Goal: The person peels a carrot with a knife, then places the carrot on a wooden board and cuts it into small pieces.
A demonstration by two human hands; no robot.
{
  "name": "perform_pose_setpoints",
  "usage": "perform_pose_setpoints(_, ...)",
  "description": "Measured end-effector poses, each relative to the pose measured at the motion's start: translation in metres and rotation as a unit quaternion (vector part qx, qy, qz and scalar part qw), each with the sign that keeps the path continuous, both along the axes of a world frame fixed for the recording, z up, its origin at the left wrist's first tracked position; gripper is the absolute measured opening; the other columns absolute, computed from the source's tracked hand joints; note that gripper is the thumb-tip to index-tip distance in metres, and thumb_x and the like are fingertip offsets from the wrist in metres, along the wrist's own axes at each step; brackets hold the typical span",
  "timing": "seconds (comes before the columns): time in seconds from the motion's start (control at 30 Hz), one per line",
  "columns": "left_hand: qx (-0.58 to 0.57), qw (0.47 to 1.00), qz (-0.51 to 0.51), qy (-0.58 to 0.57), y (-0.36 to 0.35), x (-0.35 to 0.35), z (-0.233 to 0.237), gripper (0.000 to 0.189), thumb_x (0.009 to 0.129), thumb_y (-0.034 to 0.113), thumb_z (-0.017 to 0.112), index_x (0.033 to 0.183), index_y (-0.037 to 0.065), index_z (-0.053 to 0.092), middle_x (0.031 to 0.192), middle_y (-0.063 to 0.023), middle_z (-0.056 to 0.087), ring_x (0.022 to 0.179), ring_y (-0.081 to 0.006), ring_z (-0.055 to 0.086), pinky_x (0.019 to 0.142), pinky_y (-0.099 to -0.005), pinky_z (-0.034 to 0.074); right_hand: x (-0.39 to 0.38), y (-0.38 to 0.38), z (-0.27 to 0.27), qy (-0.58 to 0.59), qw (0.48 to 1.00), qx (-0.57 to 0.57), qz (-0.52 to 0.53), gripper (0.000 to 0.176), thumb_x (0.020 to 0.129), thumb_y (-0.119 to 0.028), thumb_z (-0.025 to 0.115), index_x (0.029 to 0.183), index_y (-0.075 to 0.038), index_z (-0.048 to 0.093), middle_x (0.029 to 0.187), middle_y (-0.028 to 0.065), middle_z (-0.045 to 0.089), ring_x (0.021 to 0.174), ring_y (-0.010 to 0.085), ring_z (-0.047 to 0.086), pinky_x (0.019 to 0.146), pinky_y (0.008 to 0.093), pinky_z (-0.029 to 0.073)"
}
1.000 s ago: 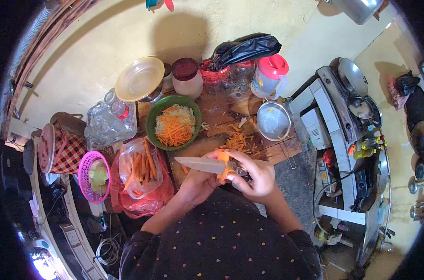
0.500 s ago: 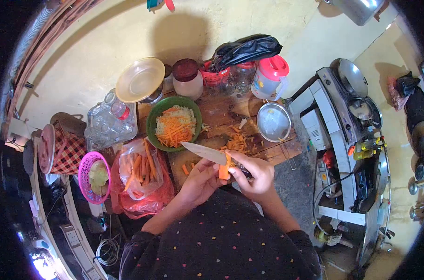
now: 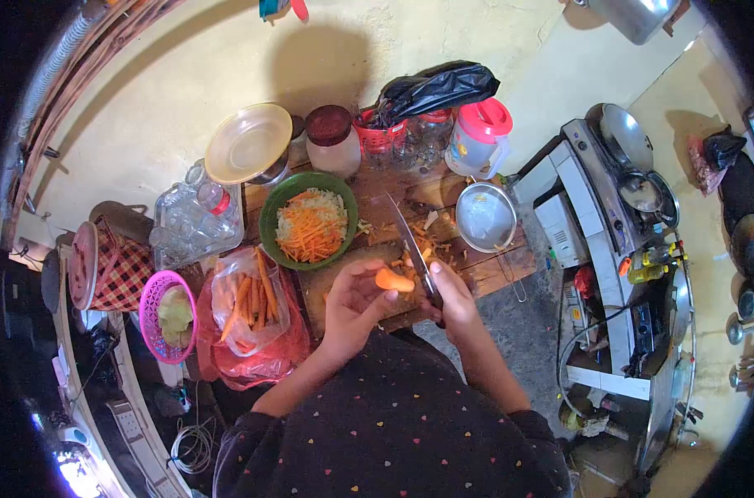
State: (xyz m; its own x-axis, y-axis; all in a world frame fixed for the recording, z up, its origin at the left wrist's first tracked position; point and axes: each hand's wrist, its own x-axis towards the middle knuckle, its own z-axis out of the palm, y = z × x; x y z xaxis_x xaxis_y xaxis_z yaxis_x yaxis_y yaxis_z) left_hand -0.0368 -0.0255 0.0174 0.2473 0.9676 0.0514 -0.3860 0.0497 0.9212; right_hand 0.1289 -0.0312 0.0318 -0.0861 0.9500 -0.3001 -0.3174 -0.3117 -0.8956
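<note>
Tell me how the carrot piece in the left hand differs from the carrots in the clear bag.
The carrot piece is short and stubby; the bagged carrots are long and slender. The carrot piece is held in the left hand, while the bagged carrots lie in the clear bag. The carrot piece is single; the bagged carrots are bunched together. Both are orange.

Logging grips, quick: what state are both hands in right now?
Left hand: closed, holding a carrot piece.
Right hand: closed, holding a knife.

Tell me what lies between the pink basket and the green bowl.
In the head view, a clear bag of carrots lies between the pink basket and the green bowl.
</note>
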Motion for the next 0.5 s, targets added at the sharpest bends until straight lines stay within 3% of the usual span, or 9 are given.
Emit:
perform_pose_setpoints(0.1, 0.067, 0.996, 0.011, 0.05, 0.001, 0.0, -0.016, 0.036, 0.079, -0.007, 0.06, 0.111, 0.001, 0.046, 0.112, -0.009, 0.053, 0.106, -0.0184, 0.053, 0.09, -0.0315, 0.044, -0.003, -0.001, 0.002, -0.003, 0.999, -0.003, 0.034, 0.035, 0.093, -0.034, 0.045, 0.105, -0.003, 0.054, 0.065, -0.0001, 0.05, 0.051, 0.0052, 0.04, 0.046, 0.0209, 0.029)
perform_pose_setpoints(0.13, 0.082, 0.995, 0.014, 0.06, 0.001, 0.001, -0.018, 0.035, 0.08, -0.008, 0.059, 0.112, 0.0, 0.047, 0.114, -0.0098, 0.052, 0.107, -0.0189, 0.053, 0.09, -0.0315, 0.044, -0.002, 0.001, 0.0, 0.015, 0.999, -0.01, 0.038, 0.027, 0.091, -0.026, 0.05, 0.102, -0.003, 0.055, 0.069, 0.001, 0.054, 0.057, 0.0048, 0.045, 0.05, 0.0209, 0.033)
perform_pose_setpoints(0.23, 0.11, 0.992, 0.019, 0.061, -0.002, 0.004, -0.011, 0.029, 0.083, -0.003, 0.058, 0.11, 0.001, 0.049, 0.111, -0.0091, 0.054, 0.105, -0.0182, 0.054, 0.09, -0.031, 0.044, -0.006, 0.005, -0.005, -0.023, 0.997, 0.08, -0.005, 0.019, 0.088, -0.017, 0.055, 0.1, -0.003, 0.056, 0.072, 0.0002, 0.055, 0.062, 0.0053, 0.049, 0.056, 0.0205, 0.037)
perform_pose_setpoints(0.33, 0.004, 1.0, -0.023, -0.009, -0.002, -0.002, -0.011, 0.025, 0.085, 0.003, 0.058, 0.109, 0.001, 0.052, 0.107, -0.0083, 0.057, 0.099, -0.0171, 0.056, 0.086, -0.0308, 0.047, 0.0, 0.007, -0.014, -0.051, 0.992, 0.112, -0.005, 0.013, 0.087, -0.013, 0.056, 0.096, -0.003, 0.056, 0.074, -0.0006, 0.055, 0.066, 0.0061, 0.051, 0.06, 0.0203, 0.04)
perform_pose_setpoints(0.43, -0.097, 0.992, -0.072, 0.037, 0.001, -0.006, -0.003, 0.023, 0.086, 0.009, 0.058, 0.108, 0.002, 0.054, 0.1, -0.0076, 0.059, 0.09, -0.0153, 0.058, 0.079, -0.0292, 0.05, 0.007, 0.007, -0.014, -0.114, 0.977, 0.171, 0.051, 0.02, 0.088, -0.013, 0.055, 0.104, -0.001, 0.054, 0.075, -0.0017, 0.054, 0.066, 0.0064, 0.051, 0.061, 0.0203, 0.039)
perform_pose_setpoints(0.5, -0.132, 0.988, -0.08, 0.025, 0.001, -0.005, -0.003, 0.023, 0.086, 0.01, 0.059, 0.107, 0.001, 0.055, 0.096, -0.007, 0.06, 0.085, -0.0144, 0.059, 0.075, -0.0284, 0.051, -0.002, 0.007, -0.013, -0.106, 0.972, 0.21, 0.002, 0.029, 0.087, -0.013, 0.055, 0.114, -0.002, 0.049, 0.072, -0.0018, 0.054, 0.067, 0.0056, 0.051, 0.061, 0.0211, 0.04)
